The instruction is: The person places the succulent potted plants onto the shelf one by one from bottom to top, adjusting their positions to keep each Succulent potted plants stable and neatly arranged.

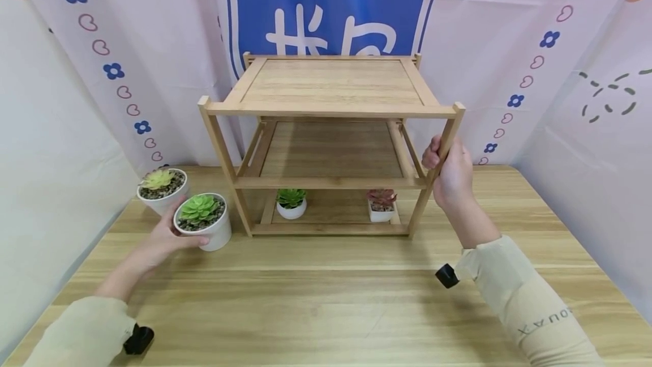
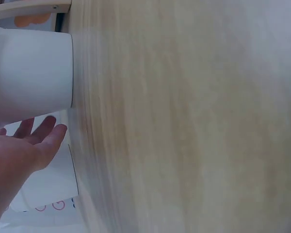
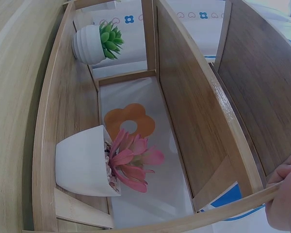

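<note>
A white pot with a light green succulent (image 1: pixel 202 221) stands left of the wooden shelf rack (image 1: pixel 331 109). My left hand (image 1: pixel 163 239) holds this pot, thumb across its front and fingers along the far left side, partly hidden behind it. In the left wrist view those fingers lie between two white pots. On the other side, my right hand (image 1: pixel 453 171) grips the rack's front right post between the middle and top boards. Low on the rack sit a green succulent in a round white pot (image 1: pixel 291 207) and a reddish succulent in a square white pot (image 3: pixel 85 162).
Another white pot with a yellowish succulent (image 1: pixel 163 190) stands behind and left of the held one. The rack has three levels on a wood-grain table (image 1: pixel 316 299). A patterned curtain (image 1: pixel 479 27) hangs close behind, with a pale wall on either side.
</note>
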A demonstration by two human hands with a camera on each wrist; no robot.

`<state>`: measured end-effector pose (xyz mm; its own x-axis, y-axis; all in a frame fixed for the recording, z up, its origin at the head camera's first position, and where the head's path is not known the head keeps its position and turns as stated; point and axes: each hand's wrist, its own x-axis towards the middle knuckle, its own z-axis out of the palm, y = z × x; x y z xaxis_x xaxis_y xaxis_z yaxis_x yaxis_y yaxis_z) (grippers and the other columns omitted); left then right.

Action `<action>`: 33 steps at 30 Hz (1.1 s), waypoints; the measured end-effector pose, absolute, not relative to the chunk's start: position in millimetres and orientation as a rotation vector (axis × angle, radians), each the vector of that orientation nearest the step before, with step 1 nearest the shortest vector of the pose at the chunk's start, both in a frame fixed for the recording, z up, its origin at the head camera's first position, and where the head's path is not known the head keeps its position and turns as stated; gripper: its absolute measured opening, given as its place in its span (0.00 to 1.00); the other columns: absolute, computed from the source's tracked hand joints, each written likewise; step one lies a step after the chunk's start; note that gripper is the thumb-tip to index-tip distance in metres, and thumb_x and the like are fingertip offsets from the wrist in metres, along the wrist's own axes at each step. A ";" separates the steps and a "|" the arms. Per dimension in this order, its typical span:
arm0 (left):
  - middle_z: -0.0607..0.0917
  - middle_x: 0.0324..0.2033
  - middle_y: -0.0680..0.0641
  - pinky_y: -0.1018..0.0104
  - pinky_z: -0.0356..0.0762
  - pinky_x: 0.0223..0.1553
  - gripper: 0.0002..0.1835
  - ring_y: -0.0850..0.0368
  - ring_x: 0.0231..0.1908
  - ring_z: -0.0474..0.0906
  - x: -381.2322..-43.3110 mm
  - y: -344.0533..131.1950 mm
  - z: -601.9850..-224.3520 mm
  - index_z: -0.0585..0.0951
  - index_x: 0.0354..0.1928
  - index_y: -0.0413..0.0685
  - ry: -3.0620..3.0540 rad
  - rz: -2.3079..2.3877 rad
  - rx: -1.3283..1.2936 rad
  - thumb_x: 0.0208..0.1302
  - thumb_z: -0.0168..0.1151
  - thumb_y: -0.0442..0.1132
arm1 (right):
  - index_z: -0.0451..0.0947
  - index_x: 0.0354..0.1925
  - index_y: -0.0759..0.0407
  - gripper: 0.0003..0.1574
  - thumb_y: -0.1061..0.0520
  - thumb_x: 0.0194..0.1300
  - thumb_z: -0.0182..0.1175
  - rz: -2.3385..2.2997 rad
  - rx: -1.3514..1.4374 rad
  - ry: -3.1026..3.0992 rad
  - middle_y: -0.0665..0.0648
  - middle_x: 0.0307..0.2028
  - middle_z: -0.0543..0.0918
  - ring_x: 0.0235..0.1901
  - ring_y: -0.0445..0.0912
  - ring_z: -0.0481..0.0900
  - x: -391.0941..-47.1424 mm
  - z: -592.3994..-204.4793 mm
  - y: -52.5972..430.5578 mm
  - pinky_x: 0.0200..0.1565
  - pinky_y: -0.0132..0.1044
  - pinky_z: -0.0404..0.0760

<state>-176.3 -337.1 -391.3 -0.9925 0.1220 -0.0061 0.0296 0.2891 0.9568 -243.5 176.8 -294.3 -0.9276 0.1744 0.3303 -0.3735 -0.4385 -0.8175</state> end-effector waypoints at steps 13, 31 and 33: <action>0.55 0.73 0.27 0.35 0.52 0.72 0.59 0.57 0.62 0.64 -181.9 -337.8 -389.8 0.39 0.79 0.33 2.543 1.738 0.143 0.58 0.73 0.29 | 0.69 0.26 0.55 0.28 0.55 0.85 0.34 2.401 0.274 -1.447 0.49 0.16 0.67 0.17 0.39 0.64 -243.6 -294.4 176.0 0.25 0.27 0.62; 0.66 0.66 0.39 0.81 0.68 0.52 0.53 0.73 0.53 0.69 -180.2 -328.2 -393.9 0.47 0.77 0.31 2.590 1.803 0.077 0.58 0.73 0.27 | 0.70 0.26 0.55 0.29 0.54 0.85 0.35 2.411 0.271 -1.432 0.49 0.16 0.68 0.17 0.39 0.64 -243.2 -294.0 176.7 0.25 0.27 0.61; 0.68 0.64 0.44 0.81 0.69 0.52 0.53 0.73 0.53 0.69 -180.0 -328.0 -393.7 0.48 0.77 0.31 2.600 1.809 0.065 0.58 0.73 0.27 | 0.70 0.26 0.55 0.29 0.54 0.85 0.35 2.409 0.271 -1.439 0.49 0.16 0.68 0.17 0.39 0.64 -243.4 -294.1 176.7 0.25 0.27 0.61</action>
<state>-180.0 -328.0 -393.7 -0.9988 0.0181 0.0455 0.0489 0.3473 0.9365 -243.4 176.7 -294.1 -0.9306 0.1751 0.3215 -0.3661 -0.4406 -0.8197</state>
